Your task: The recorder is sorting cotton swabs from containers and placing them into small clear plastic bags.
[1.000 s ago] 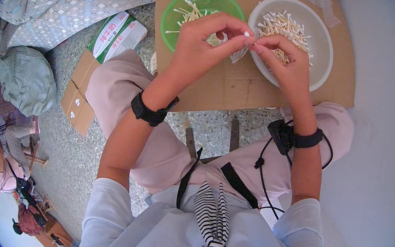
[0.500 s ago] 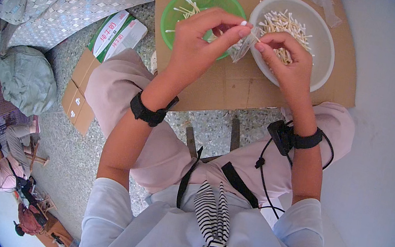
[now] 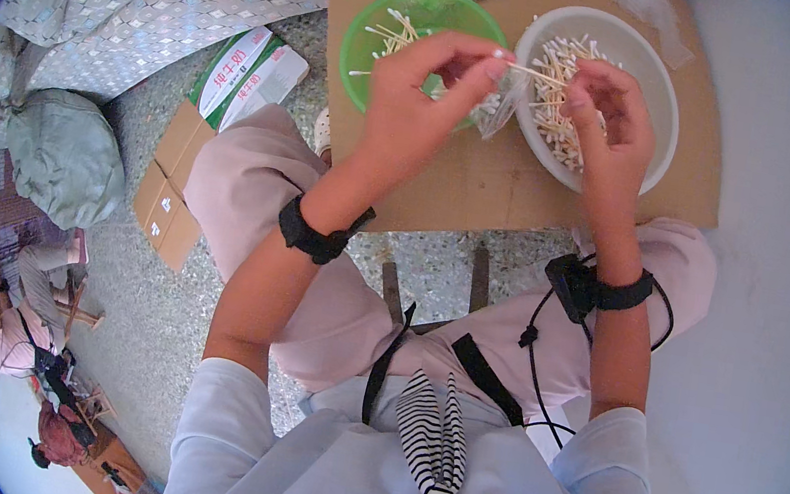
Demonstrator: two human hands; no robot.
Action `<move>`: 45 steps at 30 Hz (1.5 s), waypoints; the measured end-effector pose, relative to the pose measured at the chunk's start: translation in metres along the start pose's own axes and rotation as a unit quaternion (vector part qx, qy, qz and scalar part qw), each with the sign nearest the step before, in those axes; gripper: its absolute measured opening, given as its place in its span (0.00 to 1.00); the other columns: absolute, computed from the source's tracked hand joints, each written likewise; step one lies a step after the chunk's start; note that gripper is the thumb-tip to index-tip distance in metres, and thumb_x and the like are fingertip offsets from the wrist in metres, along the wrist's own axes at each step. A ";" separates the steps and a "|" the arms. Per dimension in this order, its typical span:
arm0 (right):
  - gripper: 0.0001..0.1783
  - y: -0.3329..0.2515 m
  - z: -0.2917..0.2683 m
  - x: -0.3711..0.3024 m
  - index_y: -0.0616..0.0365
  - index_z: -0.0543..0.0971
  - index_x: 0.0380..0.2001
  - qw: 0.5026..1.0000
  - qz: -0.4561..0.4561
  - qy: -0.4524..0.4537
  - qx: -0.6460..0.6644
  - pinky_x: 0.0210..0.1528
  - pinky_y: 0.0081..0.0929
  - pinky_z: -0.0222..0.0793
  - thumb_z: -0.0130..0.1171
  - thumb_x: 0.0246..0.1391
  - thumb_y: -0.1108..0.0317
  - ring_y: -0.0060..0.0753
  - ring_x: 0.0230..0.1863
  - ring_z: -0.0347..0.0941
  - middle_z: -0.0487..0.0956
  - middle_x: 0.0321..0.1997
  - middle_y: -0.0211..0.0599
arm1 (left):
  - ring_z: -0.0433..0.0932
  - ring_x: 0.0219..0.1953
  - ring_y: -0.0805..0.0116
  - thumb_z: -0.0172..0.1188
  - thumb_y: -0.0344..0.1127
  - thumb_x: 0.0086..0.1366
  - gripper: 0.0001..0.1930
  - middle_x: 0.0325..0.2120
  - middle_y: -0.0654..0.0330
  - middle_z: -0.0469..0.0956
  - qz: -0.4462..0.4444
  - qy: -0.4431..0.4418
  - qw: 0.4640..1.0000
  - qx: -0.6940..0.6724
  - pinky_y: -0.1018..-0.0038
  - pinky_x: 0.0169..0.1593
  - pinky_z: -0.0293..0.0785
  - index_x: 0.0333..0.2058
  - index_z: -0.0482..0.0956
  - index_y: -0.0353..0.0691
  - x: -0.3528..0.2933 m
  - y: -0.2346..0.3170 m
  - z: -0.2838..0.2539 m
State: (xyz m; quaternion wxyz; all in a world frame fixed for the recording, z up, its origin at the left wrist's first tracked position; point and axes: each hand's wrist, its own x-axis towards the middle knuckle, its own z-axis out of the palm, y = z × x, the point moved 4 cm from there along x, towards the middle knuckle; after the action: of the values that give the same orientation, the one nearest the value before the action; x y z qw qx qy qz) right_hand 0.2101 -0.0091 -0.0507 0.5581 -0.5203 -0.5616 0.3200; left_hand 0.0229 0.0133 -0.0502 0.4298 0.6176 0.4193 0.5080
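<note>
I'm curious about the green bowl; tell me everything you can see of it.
The green bowl is round and wide, and looks like plastic. It stands upright on brown cardboard, left of the white bowl. Loose cotton swabs lie inside, some reaching toward its left rim. The left hand hides its lower right part.

A slim, pale wooden cotton swab (image 3: 542, 74) is held nearly level above the table, sloping slightly down to the right, its bare stick spanning the gap between the left hand (image 3: 428, 95) and right hand (image 3: 615, 131); the fingers cover its ends. A small, clear, crinkled plastic bag (image 3: 505, 109) hangs limply beneath the left fingertips, tapering downward; whether anything is inside cannot be told.
</note>
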 end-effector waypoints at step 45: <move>0.05 0.012 0.002 0.005 0.60 0.77 0.35 0.994 0.000 -0.054 0.097 0.46 0.21 0.71 0.60 0.55 0.71 0.22 0.39 0.75 0.80 0.37 0.33 | 0.72 0.29 0.68 0.66 0.35 0.54 0.06 0.23 0.62 0.76 0.167 0.013 0.974 0.149 0.74 0.34 0.68 0.29 0.83 0.40 0.012 0.008 0.010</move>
State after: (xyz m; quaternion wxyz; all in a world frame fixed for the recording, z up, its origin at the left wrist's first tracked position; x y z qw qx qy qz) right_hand 0.2116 -0.0012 -0.0612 0.5750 -0.4458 -0.5571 0.4004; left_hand 0.0346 0.0212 -0.0407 0.2360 0.7292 0.3869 0.5127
